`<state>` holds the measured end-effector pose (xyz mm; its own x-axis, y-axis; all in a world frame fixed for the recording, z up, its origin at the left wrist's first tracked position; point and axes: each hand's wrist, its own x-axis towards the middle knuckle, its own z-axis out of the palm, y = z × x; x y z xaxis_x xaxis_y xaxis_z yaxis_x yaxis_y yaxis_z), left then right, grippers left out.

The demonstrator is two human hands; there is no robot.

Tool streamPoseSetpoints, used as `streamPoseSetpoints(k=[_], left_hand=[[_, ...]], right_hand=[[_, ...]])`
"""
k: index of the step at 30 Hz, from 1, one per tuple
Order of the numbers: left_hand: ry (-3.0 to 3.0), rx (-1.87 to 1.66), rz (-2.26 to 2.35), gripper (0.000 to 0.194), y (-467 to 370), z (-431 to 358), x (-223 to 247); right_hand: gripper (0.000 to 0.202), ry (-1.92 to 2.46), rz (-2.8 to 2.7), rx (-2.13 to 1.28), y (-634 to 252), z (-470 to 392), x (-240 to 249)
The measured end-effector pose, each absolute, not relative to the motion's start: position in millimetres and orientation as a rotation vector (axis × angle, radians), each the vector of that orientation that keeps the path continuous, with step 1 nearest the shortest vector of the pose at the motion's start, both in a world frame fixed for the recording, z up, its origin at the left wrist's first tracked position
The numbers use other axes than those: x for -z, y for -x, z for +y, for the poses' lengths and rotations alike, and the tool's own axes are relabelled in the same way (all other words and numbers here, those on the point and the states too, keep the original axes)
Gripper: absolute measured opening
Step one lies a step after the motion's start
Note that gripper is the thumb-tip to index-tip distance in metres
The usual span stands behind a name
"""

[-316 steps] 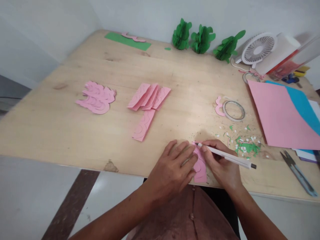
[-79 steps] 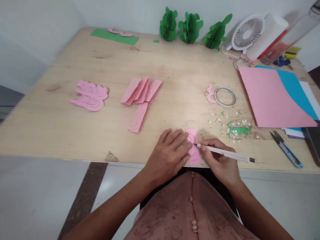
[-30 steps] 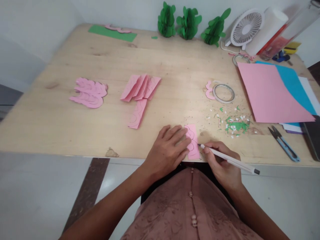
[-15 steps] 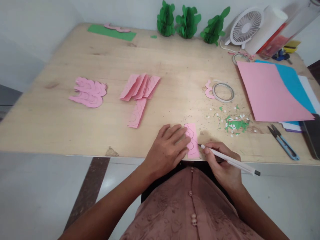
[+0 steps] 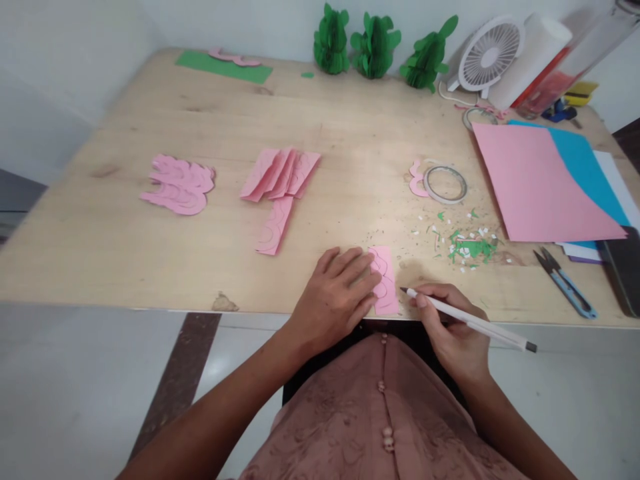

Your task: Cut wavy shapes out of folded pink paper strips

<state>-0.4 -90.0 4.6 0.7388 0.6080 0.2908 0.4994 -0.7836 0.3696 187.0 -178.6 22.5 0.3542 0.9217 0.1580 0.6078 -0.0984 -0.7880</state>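
My left hand (image 5: 340, 287) lies flat with its fingers stretched over the left side of a small pink paper strip (image 5: 387, 293) at the table's front edge. Curved pencil-like outlines show on the strip. A white pen (image 5: 475, 323) with a dark tip is gripped in my right hand (image 5: 453, 327), its point just off the strip's right edge. To the left are a folded pink paper strip (image 5: 274, 223) with drawn curves and a pile of cut pink scalloped pieces (image 5: 183, 185).
Green and white paper scraps (image 5: 473, 248), a tape roll (image 5: 445, 185) and a pink cutout (image 5: 416, 180) lie on the right. Thread snips (image 5: 565, 283), a phone-like dark object (image 5: 623, 273) and coloured sheets (image 5: 545, 187) sit farther right. Green paper shapes (image 5: 375, 47) and a fan (image 5: 490, 57) stand behind.
My right hand has drawn the pen slightly to the right, away from the strip's edge. My left hand stays on the paper.
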Motion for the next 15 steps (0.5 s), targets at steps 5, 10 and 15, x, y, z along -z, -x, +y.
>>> streamPoseSetpoints(k=[5,10,15], left_hand=[[-2.676,-0.593,0.869,0.025,1,-90,-4],[-2.687,-0.599,0.866,0.025,1,-90,-3],[-2.697,-0.586,0.864,0.026,1,-90,-2]], right_hand=[[0.007,1.762,-1.359,-0.540,-183,-178,-29],[0.007,1.712,-1.480,-0.531,-175,-178,-30],[0.008,1.691,-1.563,-0.502,-171,-180,-27]])
